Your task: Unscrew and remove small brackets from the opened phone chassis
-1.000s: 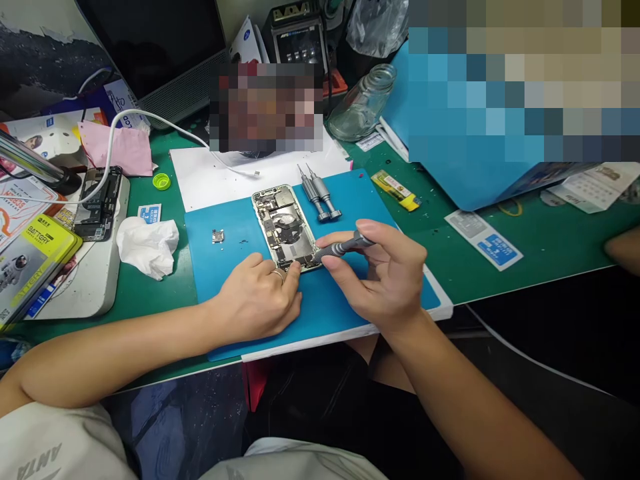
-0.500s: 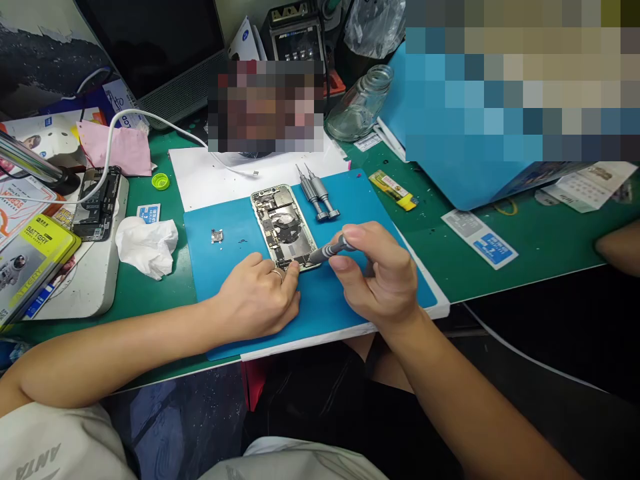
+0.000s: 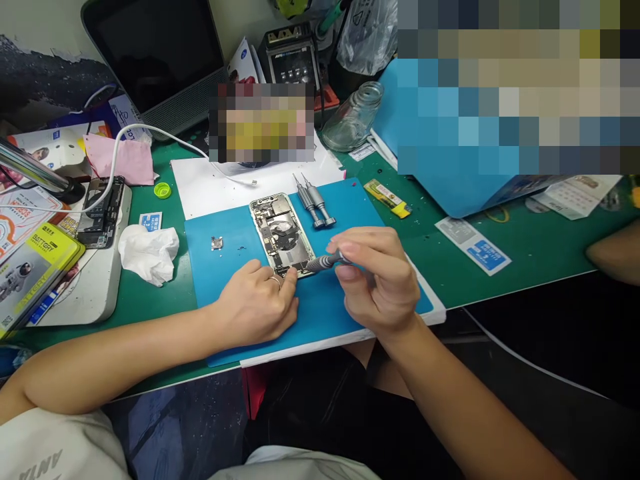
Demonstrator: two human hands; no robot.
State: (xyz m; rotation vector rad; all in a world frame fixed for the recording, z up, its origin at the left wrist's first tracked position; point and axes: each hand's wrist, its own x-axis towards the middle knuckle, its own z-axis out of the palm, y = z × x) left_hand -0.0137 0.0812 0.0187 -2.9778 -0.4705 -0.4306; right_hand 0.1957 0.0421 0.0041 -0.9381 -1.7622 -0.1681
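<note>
An opened smartphone (image 3: pixel 286 233) with its inner parts showing lies on a blue mat (image 3: pixel 230 280). My left hand (image 3: pixel 263 300) is closed at the phone's lower end, fingers curled and index fingertip pressed there; its thumb is hidden. In my right hand (image 3: pixel 380 277) a grey screwdriver (image 3: pixel 325 262) is pinched between thumb and fingers. Its tip points down at the phone's lower right part; contact cannot be made out. Two more grey screwdrivers (image 3: pixel 314 203) rest right of the phone. To the left lies a small metal part (image 3: pixel 217 243), with tiny dark pieces (image 3: pixel 242 248) nearer the phone.
A crumpled white tissue (image 3: pixel 149 253) and another opened phone (image 3: pixel 100 212) are at left, near a yellow battery box (image 3: pixel 40 273). A white cable (image 3: pixel 150 127) arches behind. A glass jar (image 3: pixel 353 117) leans at the back. A co-worker's arm (image 3: pixel 615 257) shows at right.
The camera view has shifted slightly. My right fingers have changed their hold, more spread around the screwdriver's end, and the screwdriver lies a little flatter. My left hand stays on the phone.
</note>
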